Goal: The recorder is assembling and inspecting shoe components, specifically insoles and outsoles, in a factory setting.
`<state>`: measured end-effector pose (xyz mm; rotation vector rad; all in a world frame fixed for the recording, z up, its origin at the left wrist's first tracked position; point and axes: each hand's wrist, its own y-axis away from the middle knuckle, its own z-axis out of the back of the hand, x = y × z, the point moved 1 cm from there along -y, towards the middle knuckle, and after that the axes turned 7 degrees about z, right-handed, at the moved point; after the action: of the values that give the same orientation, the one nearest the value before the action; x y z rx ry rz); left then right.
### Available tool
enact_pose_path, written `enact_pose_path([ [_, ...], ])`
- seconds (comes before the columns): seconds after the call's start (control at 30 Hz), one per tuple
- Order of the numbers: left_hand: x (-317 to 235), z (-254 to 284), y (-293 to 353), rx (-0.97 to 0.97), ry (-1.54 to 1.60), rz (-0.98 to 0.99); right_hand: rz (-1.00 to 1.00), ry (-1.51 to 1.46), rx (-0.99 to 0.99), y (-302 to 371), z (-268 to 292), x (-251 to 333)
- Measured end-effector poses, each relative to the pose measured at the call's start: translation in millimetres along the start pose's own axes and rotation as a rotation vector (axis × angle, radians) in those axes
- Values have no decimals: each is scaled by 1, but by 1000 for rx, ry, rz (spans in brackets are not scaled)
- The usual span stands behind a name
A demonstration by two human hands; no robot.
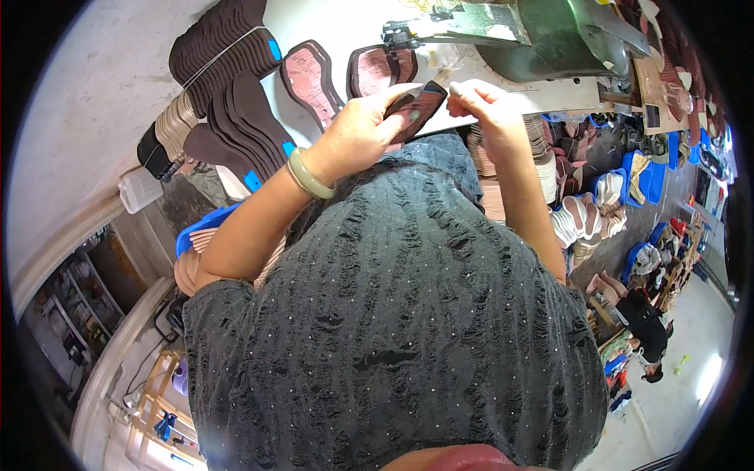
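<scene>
Beyond the dark grey shirt of ripped knit (393, 314), the left hand (360, 132), with a pale green bangle (311, 174) circling its wrist, is gripping a thin, dark brown sole-shaped piece (428, 108) over the near table edge, thumb and fingers closing tightly on its left end. The right hand (493, 111) is hovering just beside the piece's right end, fingers bent, thumb and forefinger close together; whether they are pinching anything, I cannot tell. Farther, two pinkish, dark-rimmed soles (309, 75) are lying on the white table (326, 27); a glossy green machine (550, 51) is standing far right.
</scene>
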<state>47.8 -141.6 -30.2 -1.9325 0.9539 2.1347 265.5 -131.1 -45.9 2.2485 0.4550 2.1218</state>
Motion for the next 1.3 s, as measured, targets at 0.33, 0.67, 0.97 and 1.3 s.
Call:
enact_pose_path([
  [0.33,5,21,-25,164,-185,-15,-30,329,271,-28,-12,10],
  [0.67,14,39,-54,154,-182,-76,-313,159,623,-63,22,-9],
  [0.97,-19,85,-109,-27,-798,-222,-191,122,328,-73,4,-20],
  [1.3,-65,92,-171,416,-458,-206,-245,-50,-117,-97,3,-59],
])
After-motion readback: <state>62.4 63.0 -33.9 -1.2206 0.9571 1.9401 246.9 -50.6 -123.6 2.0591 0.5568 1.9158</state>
